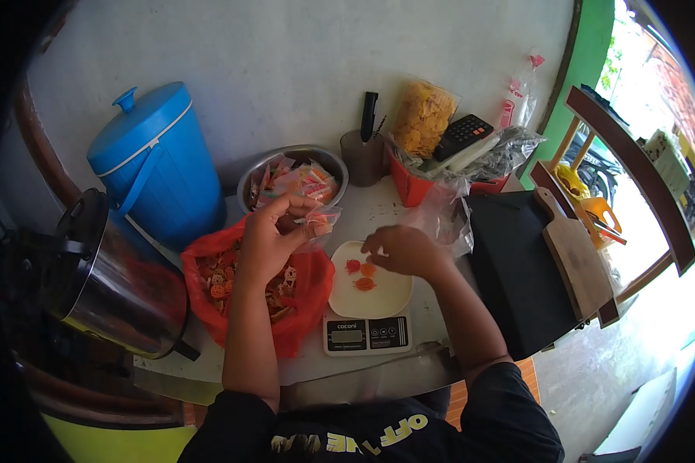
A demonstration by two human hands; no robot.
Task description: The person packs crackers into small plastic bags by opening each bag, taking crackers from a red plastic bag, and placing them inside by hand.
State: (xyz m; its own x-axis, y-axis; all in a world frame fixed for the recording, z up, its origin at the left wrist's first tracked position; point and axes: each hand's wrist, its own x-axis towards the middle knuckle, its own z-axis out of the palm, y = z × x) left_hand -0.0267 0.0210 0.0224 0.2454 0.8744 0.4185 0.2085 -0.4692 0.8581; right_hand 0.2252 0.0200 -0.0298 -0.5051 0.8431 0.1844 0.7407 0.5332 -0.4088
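My left hand (274,235) is closed, its thumb and fingers pinching a small clear plastic bag (320,221) with orange and pink pieces inside. Over the upper right of a cream plate (346,297), my right hand (408,251) has its fingers curled down; whatever lies between the fingertips is hidden. A few pink and orange snack pieces (364,285) rest on the plate, which sits on a white digital kitchen scale (368,346). Under my left forearm, a red plastic bag (309,305) stands open, full of colourful snack pieces (222,282).
Behind my left hand, a metal bowl (338,164) holds packed sachets. A blue drink cooler (150,154) and a steel pot (127,285) stand left. At right are a red basket (409,189), clear plastic bags (448,208), a black box (510,266) and a wooden cutting board (575,258).
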